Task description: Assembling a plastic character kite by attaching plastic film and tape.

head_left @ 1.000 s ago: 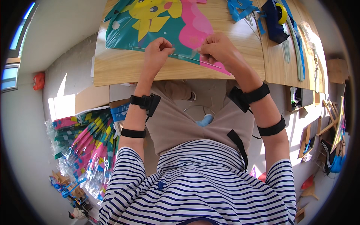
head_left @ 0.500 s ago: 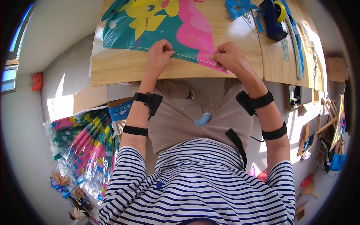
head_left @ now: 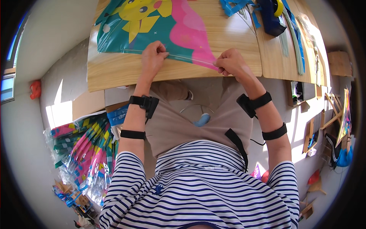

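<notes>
A glossy printed plastic sheet, green and pink with a yellow cartoon figure, lies on the wooden table with one edge toward me. Along that near edge runs a thin pale rod. My left hand is closed in a pinch on the rod and the sheet's edge, about midway along. At the pink corner on the right, my right hand pinches the sheet's edge; its fingers hide the rod's end there.
A dark blue tape dispenser with a yellow roll stands at the far right, beside blue strips and a bundle of thin pale rods. Printed sheets are heaped low on my left, near a cardboard box.
My right hand has come slightly nearer to me, down to the sheet's pink corner, which showed past the fingers before. My left hand keeps its pinch. The whole view has shifted slightly.
</notes>
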The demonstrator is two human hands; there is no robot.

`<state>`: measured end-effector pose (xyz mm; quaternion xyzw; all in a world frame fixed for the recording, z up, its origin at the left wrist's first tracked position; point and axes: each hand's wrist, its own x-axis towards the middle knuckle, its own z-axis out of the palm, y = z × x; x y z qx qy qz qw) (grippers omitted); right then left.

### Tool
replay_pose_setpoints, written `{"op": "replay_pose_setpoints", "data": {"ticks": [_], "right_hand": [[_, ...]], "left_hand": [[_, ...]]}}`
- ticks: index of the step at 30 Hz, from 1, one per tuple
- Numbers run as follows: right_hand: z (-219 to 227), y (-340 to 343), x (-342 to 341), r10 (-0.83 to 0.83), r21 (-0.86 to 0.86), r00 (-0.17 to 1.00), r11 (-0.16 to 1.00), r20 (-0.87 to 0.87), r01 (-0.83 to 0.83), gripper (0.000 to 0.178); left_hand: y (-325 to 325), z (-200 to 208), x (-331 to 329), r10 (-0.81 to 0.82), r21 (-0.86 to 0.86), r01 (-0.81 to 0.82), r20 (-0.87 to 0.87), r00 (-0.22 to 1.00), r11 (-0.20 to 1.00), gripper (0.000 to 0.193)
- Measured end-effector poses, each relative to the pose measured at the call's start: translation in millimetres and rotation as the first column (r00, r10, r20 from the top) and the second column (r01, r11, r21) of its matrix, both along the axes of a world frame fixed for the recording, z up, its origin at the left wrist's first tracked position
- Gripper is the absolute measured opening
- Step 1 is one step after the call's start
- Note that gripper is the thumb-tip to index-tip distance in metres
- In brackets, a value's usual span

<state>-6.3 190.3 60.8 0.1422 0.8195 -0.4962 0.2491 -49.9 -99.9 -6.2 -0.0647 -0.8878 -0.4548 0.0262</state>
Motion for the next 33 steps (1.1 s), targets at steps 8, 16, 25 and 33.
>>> {"op": "replay_pose_setpoints", "data": {"ticks": [8, 16, 25, 33], "right_hand": [[-22.0, 11.0, 4.5, -0.062, -0.098, 0.998, 0.993, -0.019, 0.06, 0.012], [-26.7, 12.9, 5.2, -0.064, -0.066, 0.997, 0.996, -0.042, 0.061, 0.007], [-20.1, 9.7, 8.3, -0.15, -0.262, 0.986, 0.957, -0.071, 0.127, 0.007], [-22.9, 12.9, 8.4, -0.18, -0.328, 0.981, 0.933, -0.077, 0.146, 0.01]], "left_hand": [[1.0, 2.4, 0.9, 0.003, -0.017, -0.003, 0.005, 1.0, 1.0, 0.017], [0.7, 4.7, 1.1, 0.012, -0.045, -0.011, 0.02, 1.0, 0.999, 0.019], [1.0, 6.5, 0.7, 0.018, -0.058, -0.016, 0.033, 0.999, 0.998, 0.019], [0.8, 5.1, -0.5, 0.013, -0.053, -0.01, 0.042, 0.999, 0.999, 0.019]]}}
